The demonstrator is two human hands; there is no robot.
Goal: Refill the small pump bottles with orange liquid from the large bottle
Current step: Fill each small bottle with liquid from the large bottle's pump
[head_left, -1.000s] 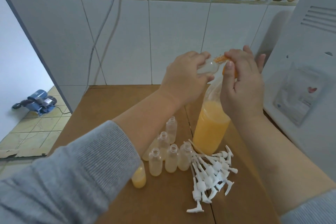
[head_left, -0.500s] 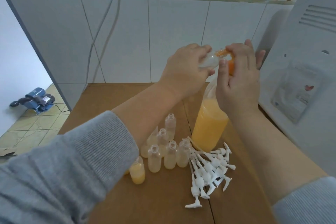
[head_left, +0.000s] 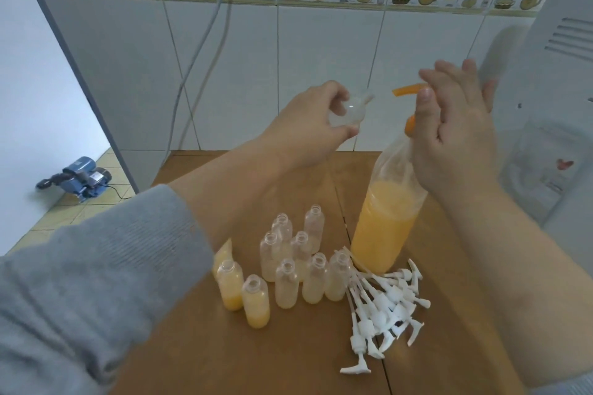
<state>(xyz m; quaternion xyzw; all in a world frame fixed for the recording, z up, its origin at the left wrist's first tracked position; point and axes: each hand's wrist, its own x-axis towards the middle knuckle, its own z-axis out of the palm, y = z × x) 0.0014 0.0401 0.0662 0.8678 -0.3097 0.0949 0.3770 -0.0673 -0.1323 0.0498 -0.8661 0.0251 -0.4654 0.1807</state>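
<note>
So the bit that matters here is the gap between the two hands up top. The left hand has its fingers curled round a small clear bottle, tipped over so its long axis runs roughly sideways and the neck points right, straight at the orange spout. That spout pokes out leftward from the pump on the large bottle, which stands upright just below the right hand. The right hand sits on top of the pump with the thumb down the front and the fingers loosely spread, looks more like pressing than gripping, though I can't tell exactly what the palm is doing. Neck and spout tip are near each other but clearly apart, so my guess is the left hand is the one that has to close that gap before any pumping. The rest of the small bottles stand below the left forearm, two of them partly orange, and the loose white pump tops are piled below the right wrist on the wooden table.
</note>
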